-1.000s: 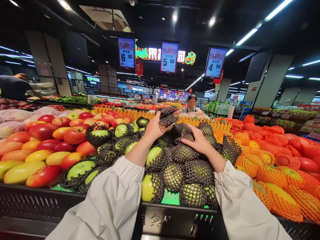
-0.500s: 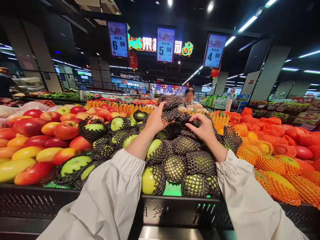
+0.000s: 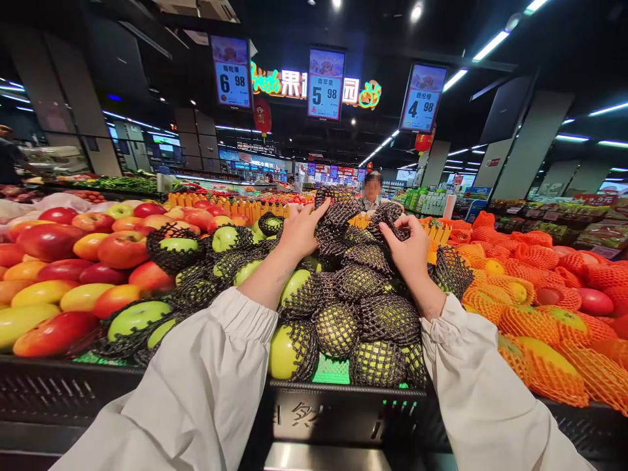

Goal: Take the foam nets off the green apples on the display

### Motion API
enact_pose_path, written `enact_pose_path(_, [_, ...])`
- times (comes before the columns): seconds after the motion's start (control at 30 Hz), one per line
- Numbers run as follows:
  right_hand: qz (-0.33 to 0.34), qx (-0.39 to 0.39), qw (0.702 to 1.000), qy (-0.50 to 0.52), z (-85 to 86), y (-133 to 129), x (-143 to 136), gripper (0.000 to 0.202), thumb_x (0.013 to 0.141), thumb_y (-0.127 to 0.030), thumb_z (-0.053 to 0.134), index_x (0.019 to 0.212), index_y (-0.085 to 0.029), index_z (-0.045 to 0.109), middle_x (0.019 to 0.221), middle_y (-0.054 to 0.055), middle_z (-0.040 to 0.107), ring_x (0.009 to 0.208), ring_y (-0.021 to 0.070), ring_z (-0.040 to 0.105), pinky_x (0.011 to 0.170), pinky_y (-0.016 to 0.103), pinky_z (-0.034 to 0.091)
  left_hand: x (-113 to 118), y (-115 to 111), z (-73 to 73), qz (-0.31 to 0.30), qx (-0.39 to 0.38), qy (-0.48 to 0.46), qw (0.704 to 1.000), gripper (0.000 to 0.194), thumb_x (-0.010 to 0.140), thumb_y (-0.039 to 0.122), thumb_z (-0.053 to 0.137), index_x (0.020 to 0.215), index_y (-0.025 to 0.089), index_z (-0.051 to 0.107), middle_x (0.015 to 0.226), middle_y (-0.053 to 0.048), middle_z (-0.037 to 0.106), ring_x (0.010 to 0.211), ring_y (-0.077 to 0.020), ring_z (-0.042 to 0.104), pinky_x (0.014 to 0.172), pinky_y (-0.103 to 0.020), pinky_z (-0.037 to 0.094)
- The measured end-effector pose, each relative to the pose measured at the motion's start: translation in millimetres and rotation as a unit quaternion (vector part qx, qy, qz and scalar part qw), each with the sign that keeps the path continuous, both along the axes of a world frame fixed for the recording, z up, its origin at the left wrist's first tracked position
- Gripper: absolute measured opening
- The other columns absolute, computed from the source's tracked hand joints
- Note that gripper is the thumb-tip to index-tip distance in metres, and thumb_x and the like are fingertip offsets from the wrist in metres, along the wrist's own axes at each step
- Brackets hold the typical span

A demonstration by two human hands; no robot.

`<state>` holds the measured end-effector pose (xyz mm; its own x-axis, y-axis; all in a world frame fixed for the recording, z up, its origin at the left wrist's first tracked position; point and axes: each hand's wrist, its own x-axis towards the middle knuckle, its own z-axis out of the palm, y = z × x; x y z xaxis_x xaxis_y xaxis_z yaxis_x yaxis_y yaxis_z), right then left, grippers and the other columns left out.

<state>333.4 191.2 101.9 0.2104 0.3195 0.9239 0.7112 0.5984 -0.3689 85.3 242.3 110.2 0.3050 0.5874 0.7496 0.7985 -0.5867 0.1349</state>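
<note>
Green apples in black foam nets (image 3: 337, 329) are heaped in the middle of a black display crate (image 3: 343, 409). My left hand (image 3: 301, 229) is at the upper left of the heap, its thumb and fingers spread and touching a netted apple (image 3: 331, 239); whether it grips the apple is unclear. On the heap's right side, my right hand (image 3: 406, 245) pinches a dark netted piece (image 3: 389, 216) between thumb and curled fingers. What lies inside that net is hidden. Several apples at the left, such as one green apple (image 3: 140, 319), show partly bare.
Red and yellow fruit (image 3: 53, 271) fills the left side. Fruit in orange nets (image 3: 554, 327) lies at the right. A low yellow fence (image 3: 235, 208) runs behind. A person (image 3: 373, 190) stands beyond it, and price screens (image 3: 326, 85) hang above.
My left hand has moved slightly left and down, its fingers more spread. My right hand has shifted right and up, now with a dark net at its fingertips. The two hands are farther apart.
</note>
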Motion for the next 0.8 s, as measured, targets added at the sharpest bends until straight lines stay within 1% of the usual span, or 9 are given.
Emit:
enact_pose_path(0.1, [-0.004, 0.020, 1.000, 0.004, 0.3, 1.3, 1.4, 0.027, 0.082, -0.045, 0.069, 0.074, -0.022, 0.057, 0.078, 0.002, 0.060, 0.078, 0.0204, 0.058, 0.081, 0.037, 0.049, 3.1, -6.6, 2.9, -0.008, -0.007, 0.042, 0.999, 0.096, 0.070, -0.006, 0.055, 0.156, 0.032, 0.038, 0.141, -0.015, 0.051, 0.130, -0.0431, 0.041, 0.102, -0.065, 0.043])
enact_pose_path(0.23, [-0.041, 0.091, 0.995, 0.014, 4.6, -8.9, 0.9, 0.016, 0.090, -0.038, 0.059, 0.091, -0.023, 0.066, 0.095, 0.007, 0.063, 0.098, 0.0262, 0.061, 0.094, 0.047, 0.049, 7.6, -13.4, 4.5, -0.034, -0.010, 0.064, 0.997, 0.089, 0.071, -0.006, 0.056, 0.151, 0.032, 0.047, 0.140, -0.016, 0.051, 0.133, -0.0447, 0.040, 0.104, -0.067, 0.040])
enact_pose_path(0.3, [-0.072, 0.126, 0.989, 0.013, 7.4, -18.1, -2.5, 0.015, 0.093, -0.033, 0.053, 0.098, -0.024, 0.064, 0.103, 0.009, 0.062, 0.107, 0.0285, 0.059, 0.100, 0.052, 0.046, 8.2, -14.2, 4.3, -0.048, -0.016, 0.057, 0.997, 0.083, 0.071, -0.001, 0.063, 0.146, 0.031, 0.053, 0.137, -0.016, 0.051, 0.132, -0.0456, 0.041, 0.104, -0.068, 0.039])
enact_pose_path(0.37, [-0.074, 0.140, 0.987, -0.013, 9.3, -26.7, -8.5, 0.017, 0.095, -0.031, 0.048, 0.103, -0.026, 0.062, 0.109, 0.009, 0.063, 0.113, 0.0295, 0.058, 0.104, 0.056, 0.043, 7.9, -13.9, 3.8, -0.065, -0.018, 0.055, 0.996, 0.079, 0.071, 0.003, 0.067, 0.144, 0.031, 0.055, 0.137, -0.016, 0.049, 0.130, -0.0440, 0.043, 0.105, -0.066, 0.040])
enact_pose_path(0.47, [-0.014, 0.104, 0.989, -0.108, 8.9, -32.6, -18.2, 0.014, 0.094, -0.034, 0.052, 0.100, -0.028, 0.063, 0.128, 0.009, 0.059, 0.128, 0.0307, 0.052, 0.110, 0.058, 0.039, 7.5, -13.2, 3.2, -0.107, -0.027, 0.067, 0.992, 0.074, 0.073, 0.003, 0.066, 0.142, 0.030, 0.056, 0.139, -0.015, 0.046, 0.130, -0.0386, 0.047, 0.108, -0.059, 0.042])
enact_pose_path(0.53, [0.029, 0.038, 0.983, -0.175, 6.4, -30.2, -21.9, 0.011, 0.089, -0.036, 0.060, 0.093, -0.028, 0.067, 0.146, 0.006, 0.048, 0.141, 0.0328, 0.042, 0.115, 0.059, 0.034, 7.6, -13.1, 2.9, -0.142, -0.023, 0.081, 0.986, 0.066, 0.074, 0.004, 0.065, 0.136, 0.027, 0.060, 0.140, -0.015, 0.046, 0.133, -0.0357, 0.046, 0.111, -0.055, 0.042])
enact_pose_path(0.6, [0.065, -0.047, 0.972, -0.222, 2.9, -23.9, -22.2, 0.010, 0.085, -0.036, 0.065, 0.088, -0.027, 0.069, 0.152, 0.005, 0.043, 0.145, 0.0343, 0.036, 0.117, 0.060, 0.032, 7.9, -12.7, 2.6, -0.167, -0.010, 0.089, 0.982, 0.056, 0.076, 0.007, 0.067, 0.129, 0.025, 0.063, 0.139, -0.014, 0.047, 0.134, -0.0338, 0.045, 0.112, -0.053, 0.042])
enact_pose_path(0.7, [0.133, -0.145, 0.946, -0.258, -1.0, -13.1, -18.3, 0.009, 0.084, -0.033, 0.064, 0.085, -0.024, 0.067, 0.129, 0.010, 0.062, 0.124, 0.0307, 0.057, 0.109, 0.054, 0.043, 8.1, -11.1, 2.1, -0.169, -0.003, 0.085, 0.982, 0.054, 0.078, 0.013, 0.069, 0.130, 0.025, 0.062, 0.138, -0.013, 0.048, 0.132, -0.0324, 0.045, 0.112, -0.053, 0.041])
enact_pose_path(0.8, [0.137, -0.128, 0.955, -0.230, -1.0, -7.2, -13.6, 0.004, 0.082, -0.027, 0.062, 0.083, -0.023, 0.063, 0.098, 0.007, 0.069, 0.096, 0.0255, 0.065, 0.094, 0.044, 0.051, 8.7, -9.5, 2.0, -0.155, -0.012, 0.068, 0.985, 0.062, 0.075, 0.008, 0.067, 0.135, 0.023, 0.059, 0.140, -0.013, 0.048, 0.133, -0.0322, 0.045, 0.115, -0.052, 0.039])
